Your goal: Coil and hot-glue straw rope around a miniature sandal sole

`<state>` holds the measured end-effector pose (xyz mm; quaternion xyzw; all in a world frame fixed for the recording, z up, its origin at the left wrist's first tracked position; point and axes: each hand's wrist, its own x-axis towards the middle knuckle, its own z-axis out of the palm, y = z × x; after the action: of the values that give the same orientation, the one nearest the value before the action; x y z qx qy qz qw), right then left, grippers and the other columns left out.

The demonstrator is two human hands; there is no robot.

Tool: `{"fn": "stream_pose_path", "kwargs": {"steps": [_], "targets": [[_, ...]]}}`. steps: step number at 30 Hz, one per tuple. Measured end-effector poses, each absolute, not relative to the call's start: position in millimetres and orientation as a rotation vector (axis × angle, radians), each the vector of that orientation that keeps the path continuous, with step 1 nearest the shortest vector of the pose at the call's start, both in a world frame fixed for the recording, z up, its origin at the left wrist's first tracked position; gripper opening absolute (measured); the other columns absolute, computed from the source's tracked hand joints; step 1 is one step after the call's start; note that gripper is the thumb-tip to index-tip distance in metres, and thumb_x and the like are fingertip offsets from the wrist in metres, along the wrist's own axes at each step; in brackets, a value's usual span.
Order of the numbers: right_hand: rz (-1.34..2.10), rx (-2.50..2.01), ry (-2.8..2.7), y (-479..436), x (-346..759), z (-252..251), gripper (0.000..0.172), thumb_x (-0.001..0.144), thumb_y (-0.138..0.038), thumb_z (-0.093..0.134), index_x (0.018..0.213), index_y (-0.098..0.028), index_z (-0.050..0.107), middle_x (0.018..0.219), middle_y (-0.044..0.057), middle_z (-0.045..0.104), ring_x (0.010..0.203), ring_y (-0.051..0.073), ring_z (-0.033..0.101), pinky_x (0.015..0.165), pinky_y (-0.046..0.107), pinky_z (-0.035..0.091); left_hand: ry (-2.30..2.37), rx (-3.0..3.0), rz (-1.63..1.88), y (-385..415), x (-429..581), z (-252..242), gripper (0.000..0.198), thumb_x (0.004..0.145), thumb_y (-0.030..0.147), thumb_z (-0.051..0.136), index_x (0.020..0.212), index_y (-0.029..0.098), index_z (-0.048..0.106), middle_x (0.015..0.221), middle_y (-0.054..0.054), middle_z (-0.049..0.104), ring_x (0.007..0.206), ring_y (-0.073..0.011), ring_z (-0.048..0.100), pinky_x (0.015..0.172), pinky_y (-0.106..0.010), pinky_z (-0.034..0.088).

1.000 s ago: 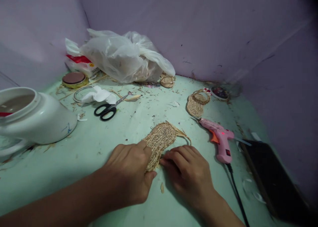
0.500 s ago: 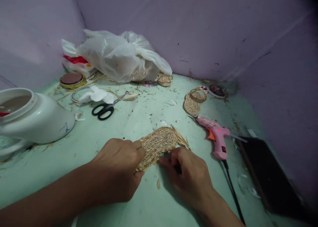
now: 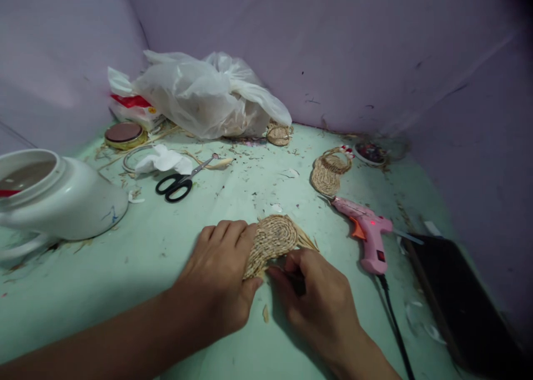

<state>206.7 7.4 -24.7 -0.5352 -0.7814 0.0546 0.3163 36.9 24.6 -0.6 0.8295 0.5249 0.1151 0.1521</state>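
Note:
A flat coiled piece of woven straw braid (image 3: 272, 238), shaped like a small shoe sole, lies on the table between my hands. My left hand (image 3: 220, 269) covers its left end, fingers over the top and thumb along the near edge. At its lower right edge, my right hand (image 3: 318, 291) is closed with thumb and index finger pinched together; what they pinch is too hidden to make out. Loose straw ends (image 3: 306, 238) stick out at the sole's right, just above the right hand.
A pink glue gun (image 3: 370, 230) with a lit red light lies right, near a finished-looking straw slipper (image 3: 327, 175) and a dark phone-like slab (image 3: 458, 302). Black-handled scissors (image 3: 179, 186), a white jug (image 3: 83, 197) and a plastic bag (image 3: 200, 97) stand left and behind.
My left hand has slid right along the straw sole, covering more of its middle, with its fingers laid flatter. My right hand stays nearly in place. The view has shifted slightly.

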Motion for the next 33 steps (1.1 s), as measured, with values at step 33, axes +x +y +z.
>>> {"fn": "stream_pose_path", "kwargs": {"steps": [33], "targets": [[0.187,-1.253,-2.152,7.2,204.0,-5.3,0.006,0.075,-0.016,0.056,0.077,-0.019,0.061,0.074,0.004,0.062,0.069,0.02,0.05,0.063,0.034,0.034,1.3,2.401,0.359,33.9,31.4,6.8,0.07,0.062,0.015,0.054,0.129,0.015,0.035,0.113,-0.01,0.056,0.1,-0.0273,0.048,0.087,-0.044,0.035]]}}
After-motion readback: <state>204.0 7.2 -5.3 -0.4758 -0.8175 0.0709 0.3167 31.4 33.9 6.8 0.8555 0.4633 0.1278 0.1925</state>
